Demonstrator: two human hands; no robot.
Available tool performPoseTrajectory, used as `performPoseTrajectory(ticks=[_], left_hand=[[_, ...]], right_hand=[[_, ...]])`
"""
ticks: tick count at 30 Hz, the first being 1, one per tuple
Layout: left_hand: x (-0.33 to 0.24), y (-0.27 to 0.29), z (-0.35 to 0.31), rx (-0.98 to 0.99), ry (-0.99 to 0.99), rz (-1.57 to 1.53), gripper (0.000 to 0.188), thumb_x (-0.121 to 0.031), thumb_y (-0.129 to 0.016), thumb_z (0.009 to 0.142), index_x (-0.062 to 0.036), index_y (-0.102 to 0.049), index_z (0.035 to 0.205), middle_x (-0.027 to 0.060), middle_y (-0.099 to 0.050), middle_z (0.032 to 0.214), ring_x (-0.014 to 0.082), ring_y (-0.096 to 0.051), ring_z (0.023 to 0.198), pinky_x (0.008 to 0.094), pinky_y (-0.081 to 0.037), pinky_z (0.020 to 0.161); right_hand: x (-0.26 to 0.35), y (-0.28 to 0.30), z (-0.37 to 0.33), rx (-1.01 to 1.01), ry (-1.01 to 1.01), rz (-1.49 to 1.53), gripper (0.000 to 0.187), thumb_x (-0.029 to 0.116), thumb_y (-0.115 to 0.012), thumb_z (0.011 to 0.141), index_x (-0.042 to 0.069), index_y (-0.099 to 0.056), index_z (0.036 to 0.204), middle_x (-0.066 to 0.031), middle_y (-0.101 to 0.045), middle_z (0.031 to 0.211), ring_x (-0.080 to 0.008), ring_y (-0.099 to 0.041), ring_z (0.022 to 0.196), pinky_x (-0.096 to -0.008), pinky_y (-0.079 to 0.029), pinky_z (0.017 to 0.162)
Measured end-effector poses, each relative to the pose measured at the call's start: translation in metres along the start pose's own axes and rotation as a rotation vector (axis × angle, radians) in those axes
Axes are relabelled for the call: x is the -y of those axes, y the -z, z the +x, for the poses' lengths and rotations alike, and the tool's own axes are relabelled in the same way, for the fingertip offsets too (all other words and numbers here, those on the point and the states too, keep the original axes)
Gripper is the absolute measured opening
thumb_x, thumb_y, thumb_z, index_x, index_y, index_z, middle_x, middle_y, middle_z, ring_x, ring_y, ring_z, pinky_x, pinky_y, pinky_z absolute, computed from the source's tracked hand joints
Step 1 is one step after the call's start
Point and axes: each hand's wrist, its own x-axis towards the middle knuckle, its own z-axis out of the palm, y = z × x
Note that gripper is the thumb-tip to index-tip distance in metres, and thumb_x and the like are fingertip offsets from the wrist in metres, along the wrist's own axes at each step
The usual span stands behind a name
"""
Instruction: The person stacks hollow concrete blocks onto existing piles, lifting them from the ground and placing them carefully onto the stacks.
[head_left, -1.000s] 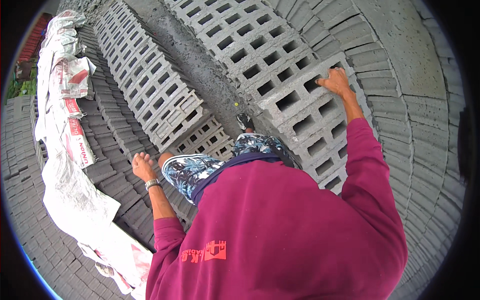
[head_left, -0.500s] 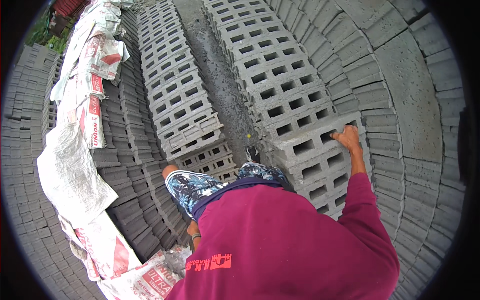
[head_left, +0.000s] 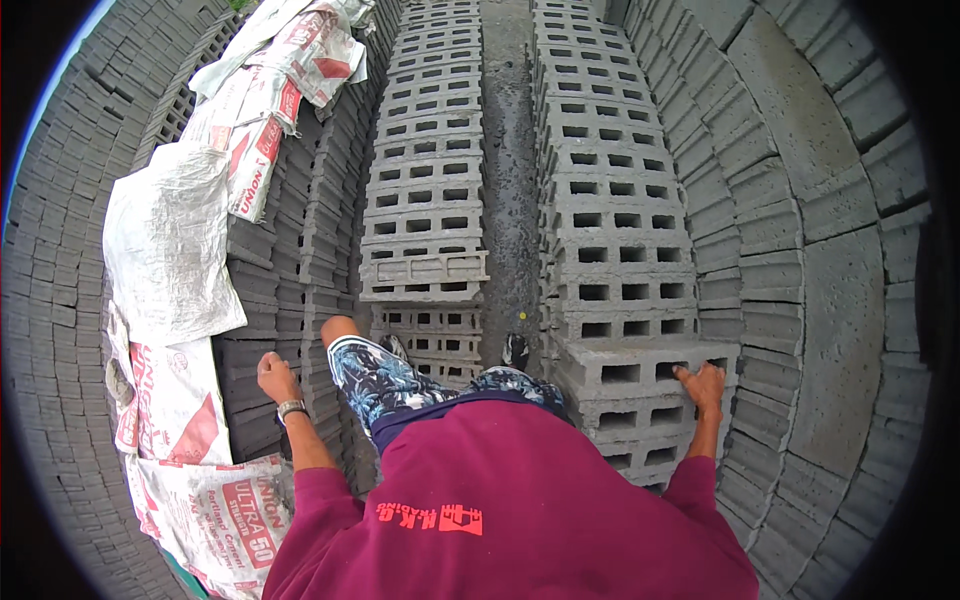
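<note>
My right hand [head_left: 703, 384] is closed on a grey hollow concrete block [head_left: 650, 352] at the near end of the right-hand stack, its thumb at one of the openings. That block sits atop others and juts toward me past the row behind it. On the left, my left hand [head_left: 277, 378], with a band on its wrist, is raised with curled fingers and nothing visible in them. It is between the white cement sacks [head_left: 175, 245] and my bare knee, above stacked blocks [head_left: 262, 345].
A long hollow-block stack [head_left: 425, 170] runs along the left of a narrow wet strip [head_left: 508, 150], where my shoe [head_left: 515, 350] stands. Lower blocks [head_left: 430, 345] stand before my legs. Tightly packed blocks [head_left: 765, 250] form a wall on the right.
My left hand has come up and outward from beside my leg. My right hand stays at the block's opening. The view has turned, so the rows now run straighter ahead.
</note>
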Motion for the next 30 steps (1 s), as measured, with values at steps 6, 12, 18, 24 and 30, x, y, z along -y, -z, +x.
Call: performPoseTrajectory(ticks=[6,12,18,24,30], left_hand=[[-0.090,-0.039,0.019,0.178,-0.071,-0.003,0.040,-0.029,-0.060,0.097,0.0012,-0.064,0.123,0.0060,-0.068,0.110,0.0129,-0.068,0.086,0.0253,-0.051,0.065],[-0.056,-0.144,0.060,0.471,-0.156,-0.035,0.041,-0.030,-0.061,0.097,0.0007,-0.064,0.124,0.0087,-0.071,0.104,0.0136,-0.070,0.086,0.0263,-0.051,0.066],[0.044,-0.250,0.036,0.733,-0.126,0.024,0.045,-0.030,-0.061,0.098,0.0073,-0.063,0.123,0.0138,-0.072,0.107,0.0192,-0.072,0.088,0.0311,-0.055,0.077],[0.062,-0.255,-0.009,1.134,-0.030,0.486,0.042,-0.035,-0.060,0.092,-0.0034,-0.068,0.119,0.0228,-0.072,0.104,0.0380,-0.069,0.098,0.0418,-0.054,0.085],[0.076,-0.255,-0.003,1.185,-0.046,0.709,0.048,-0.042,-0.058,0.092,-0.0061,-0.066,0.123,0.0243,-0.071,0.108,0.0419,-0.066,0.105,0.0473,-0.051,0.091]], right_hand=[[0.039,0.053,-0.013,0.008,0.004,-0.259,0.066,0.054,-0.069,0.080,-0.002,-0.070,0.115,-0.0245,-0.070,0.113,-0.0383,-0.062,0.117,-0.0453,-0.039,0.106],[0.265,0.083,-0.010,-0.062,0.276,0.182,0.044,0.038,-0.068,0.087,-0.003,-0.072,0.104,-0.0225,-0.074,0.096,-0.0349,-0.072,0.092,-0.0406,-0.054,0.081],[0.482,-0.128,0.035,0.219,0.824,0.059,0.032,0.030,-0.070,0.084,0.000,-0.071,0.095,-0.0211,-0.070,0.097,-0.0387,-0.067,0.093,-0.0459,-0.051,0.081],[0.551,-0.285,0.074,-0.007,1.029,-0.189,0.043,0.034,-0.076,0.079,0.001,-0.065,0.104,-0.0198,-0.065,0.100,-0.0400,-0.063,0.096,-0.0485,-0.048,0.085],[0.573,-0.316,0.104,0.186,1.064,-0.231,0.042,0.029,-0.076,0.078,-0.001,-0.062,0.105,-0.0220,-0.064,0.105,-0.0420,-0.065,0.095,-0.0502,-0.051,0.084]])
